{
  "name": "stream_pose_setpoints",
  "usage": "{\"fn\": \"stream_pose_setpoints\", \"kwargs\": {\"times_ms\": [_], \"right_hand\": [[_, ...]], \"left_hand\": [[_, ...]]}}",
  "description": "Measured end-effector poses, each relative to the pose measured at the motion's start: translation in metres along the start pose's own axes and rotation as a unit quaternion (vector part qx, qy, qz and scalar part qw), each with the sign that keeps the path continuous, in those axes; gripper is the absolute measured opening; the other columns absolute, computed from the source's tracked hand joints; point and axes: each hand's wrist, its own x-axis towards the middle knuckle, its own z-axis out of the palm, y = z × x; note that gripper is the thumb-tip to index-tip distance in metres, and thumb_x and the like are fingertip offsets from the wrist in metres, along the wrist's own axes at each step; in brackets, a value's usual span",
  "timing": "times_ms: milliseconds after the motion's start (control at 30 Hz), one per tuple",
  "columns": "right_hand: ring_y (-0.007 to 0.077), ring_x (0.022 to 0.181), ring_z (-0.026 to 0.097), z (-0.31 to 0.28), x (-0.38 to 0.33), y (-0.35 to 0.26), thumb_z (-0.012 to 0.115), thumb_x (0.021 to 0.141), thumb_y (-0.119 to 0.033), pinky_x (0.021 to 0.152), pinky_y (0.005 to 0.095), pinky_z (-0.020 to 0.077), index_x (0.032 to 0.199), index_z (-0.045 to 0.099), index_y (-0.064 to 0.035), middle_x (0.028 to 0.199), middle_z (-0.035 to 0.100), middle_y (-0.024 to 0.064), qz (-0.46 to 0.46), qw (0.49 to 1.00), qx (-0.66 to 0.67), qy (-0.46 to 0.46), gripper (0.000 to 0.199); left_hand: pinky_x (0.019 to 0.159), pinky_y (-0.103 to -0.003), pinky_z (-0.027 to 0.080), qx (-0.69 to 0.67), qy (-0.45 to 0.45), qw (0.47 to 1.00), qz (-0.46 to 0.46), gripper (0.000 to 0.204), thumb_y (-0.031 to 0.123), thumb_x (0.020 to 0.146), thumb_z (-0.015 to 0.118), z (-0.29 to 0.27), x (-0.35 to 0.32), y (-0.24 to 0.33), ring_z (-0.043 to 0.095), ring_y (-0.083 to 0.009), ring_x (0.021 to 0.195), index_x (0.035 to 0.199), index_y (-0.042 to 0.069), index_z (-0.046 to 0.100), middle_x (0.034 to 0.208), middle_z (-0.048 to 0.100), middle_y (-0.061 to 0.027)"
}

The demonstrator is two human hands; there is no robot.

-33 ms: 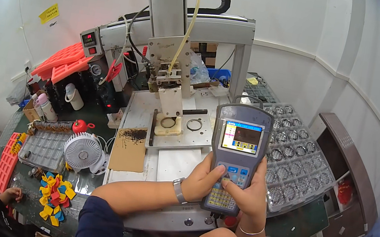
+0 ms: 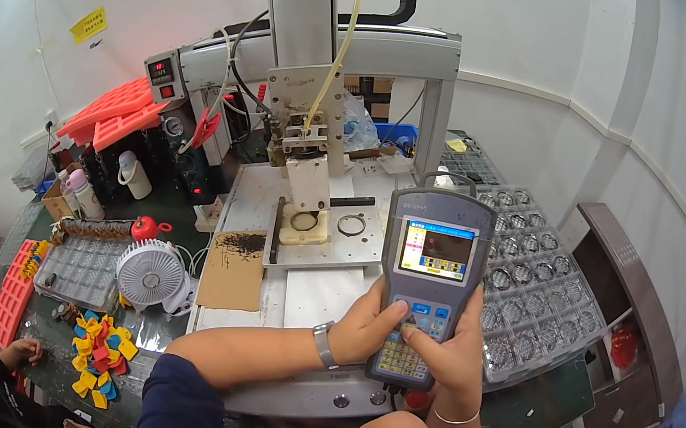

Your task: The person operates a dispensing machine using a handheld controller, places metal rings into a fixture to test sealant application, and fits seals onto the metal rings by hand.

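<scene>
1. I hold the grey handheld controller (image 2: pixel 429 283) upright in front of me, over the near edge of the white machine bed (image 2: pixel 321 288). My left hand (image 2: pixel 367 327) is wrapped round its lower left side with the thumb on the keypad; my right hand (image 2: pixel 447 351) is closed round the lower right, thumb also on the keys.
2. Both thumbs crowd the same small keypad — I judge a wrong key is the likeliest slip, and the dispensing head (image 2: pixel 310 140) could then move where I do not want it.
3. The head hangs just above the cream block (image 2: pixel 304 228) with its ring; a bad jog could drive the tip into the block or smear the dark ring (image 2: pixel 350 225) lying beside it.
4. The controller blocks part of my view of the bed, so I might miss a small shift there.
5. My grip is low on the casing — it could tip forward.
6. Against the earlier frame, nothing differs: hands, controller and head sit the same.
</scene>
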Motion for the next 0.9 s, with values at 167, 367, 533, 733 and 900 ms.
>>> {"fn": "stream_pose_setpoints", "kwargs": {"times_ms": [167,367,533,733,900], "right_hand": [[0.0187,0.109,0.055,0.0006,0.0018,-0.0034,0.065,0.069,0.008,0.091,0.0322,0.047,0.138,0.022,0.0021,0.12,0.051,0.0142,-0.01,0.999,-0.038,0.008,0.082],[0.0198,0.11,0.055,0.0038,0.002,-0.0049,0.064,0.069,0.008,0.091,0.0327,0.0472,0.138,0.022,0.0018,0.121,0.05,0.0148,0.015,0.999,-0.038,0.018,0.082],[0.0203,0.11,0.055,0.0042,0.0028,-0.0036,0.065,0.069,0.008,0.091,0.0332,0.0474,0.138,0.022,0.0018,0.121,0.05,0.0155,0.011,0.999,-0.027,0.028,0.082],[0.0207,0.109,0.055,0.0011,0.0027,-0.0006,0.066,0.069,0.007,0.091,0.0337,0.0476,0.137,0.022,0.0023,0.121,0.05,0.0154,0.004,0.998,-0.051,0.026,0.082],[0.0207,0.11,0.055,0.0012,0.0026,0.0005,0.066,0.069,0.007,0.091,0.0337,0.0475,0.138,0.022,0.0025,0.121,0.05,0.0153,0.011,0.999,-0.043,0.021,0.082]], "left_hand": [[0.1,-0.032,0.04,0.03,-0.005,0.999,-0.013,0.047,0.017,0.099,0.042,-0.003,0.0055,0.0025,0.049,-0.0171,0.117,0.14,-0.003,0.027,0.13,0.049,-0.014],[0.099,-0.032,0.042,-0.045,0.019,0.996,-0.073,0.044,0.015,0.099,0.04,-0.0002,0.0065,0.0064,0.05,-0.016,0.116,0.139,-0.002,0.028,0.129,0.049,-0.0137],[0.098,-0.032,0.043,-0.056,0.003,0.996,-0.071,0.045,0.015,0.099,0.04,0.0,0.0074,0.0065,0.05,-0.0164,0.117,0.139,-0.002,0.028,0.129,0.049,-0.0136],[0.098,-0.032,0.043,-0.059,0.003,0.995,-0.075,0.044,0.015,0.099,0.04,0.0002,0.0077,0.0062,0.05,-0.0167,0.117,0.139,-0.001,0.028,0.129,0.049,-0.0138],[0.098,-0.033,0.043,-0.042,0.011,0.995,-0.093,0.044,0.016,0.1,0.04,-0.0006,0.0081,0.007,0.05,-0.0171,0.117,0.139,-0.001,0.029,0.13,0.049,-0.0143]]}}
